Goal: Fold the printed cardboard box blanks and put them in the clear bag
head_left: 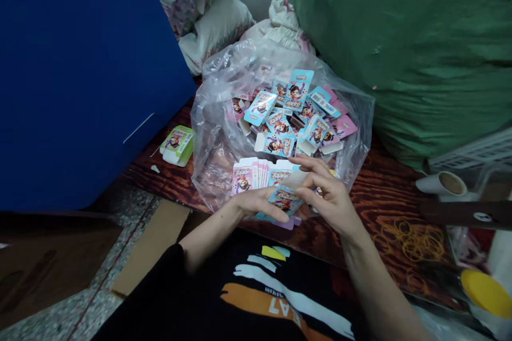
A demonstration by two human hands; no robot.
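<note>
My left hand (262, 205) is closed around a small blue printed cardboard box (285, 198) at the table's near edge. Its thumb lies across the front of the box. My right hand (328, 192) has its thumb and fingers pinched at the box's raised pale flap. Just beyond the hands, a row of pink flattened-looking boxes (242, 178) stands packed together, with blue ones beside it. Behind them, a clear plastic bag (216, 112) lies spread open, with a heap of blue and pink cartoon boxes (280, 122) in it. Part of the held box is hidden by my fingers.
A large blue panel (80, 80) stands left and a bulging green sack (412, 53) right. On the wooden table are a green box (177, 145), yellow rubber bands (420, 242) and a paper cup (444, 184). White sacks (224, 21) sit at the back.
</note>
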